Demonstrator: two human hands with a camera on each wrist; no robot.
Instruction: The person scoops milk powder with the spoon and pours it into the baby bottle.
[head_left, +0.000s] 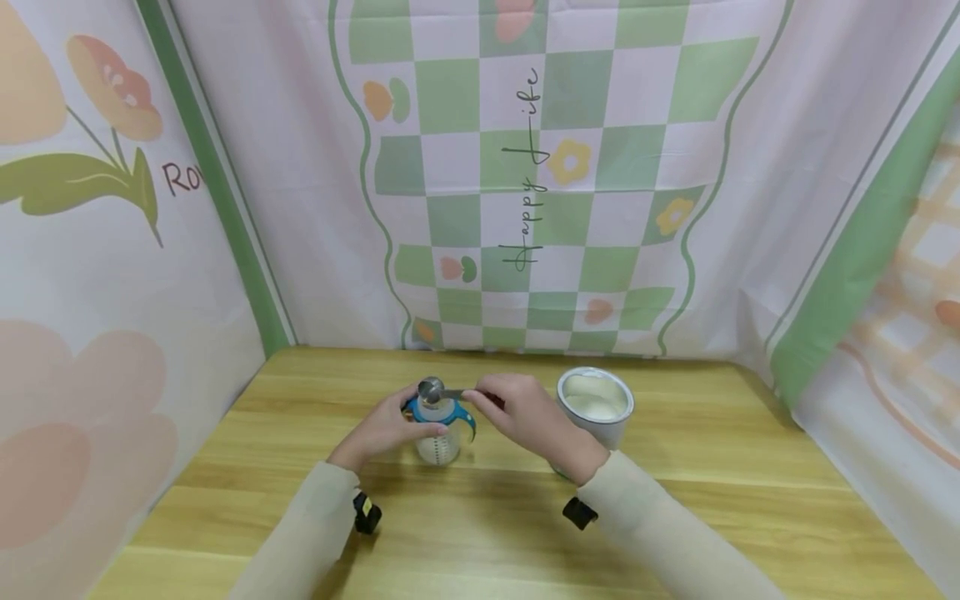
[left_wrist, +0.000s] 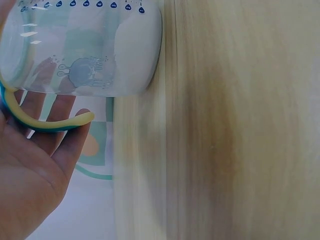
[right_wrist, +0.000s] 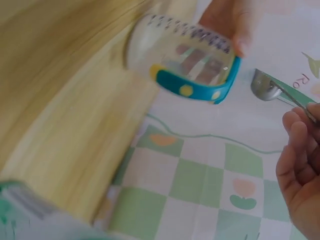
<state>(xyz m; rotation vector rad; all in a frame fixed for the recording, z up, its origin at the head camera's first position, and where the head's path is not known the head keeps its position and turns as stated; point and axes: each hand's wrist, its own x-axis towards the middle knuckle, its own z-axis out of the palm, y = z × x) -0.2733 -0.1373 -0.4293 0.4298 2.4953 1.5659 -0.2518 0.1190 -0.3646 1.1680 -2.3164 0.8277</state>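
Observation:
A clear baby bottle [head_left: 438, 451] with blue-and-yellow side handles stands on the table, its top uncovered. My left hand [head_left: 384, 431] grips it around the upper part, thumb in front. White contents lie at the bottom of the bottle [left_wrist: 137, 50] in the left wrist view. Between the thumb and fingers of my right hand [head_left: 528, 415] is the thin handle of a metal scoop [head_left: 431, 390]. The scoop's bowl is over the bottle's mouth in the head view; in the right wrist view the scoop [right_wrist: 265, 87] appears apart from the bottle's top.
An open can [head_left: 606, 432] holding white powder stands right of the bottle, partly behind my right forearm. The wooden table [head_left: 480, 533] runs back to a printed curtain [head_left: 510, 167], with more fabric [head_left: 90, 275] at the left side.

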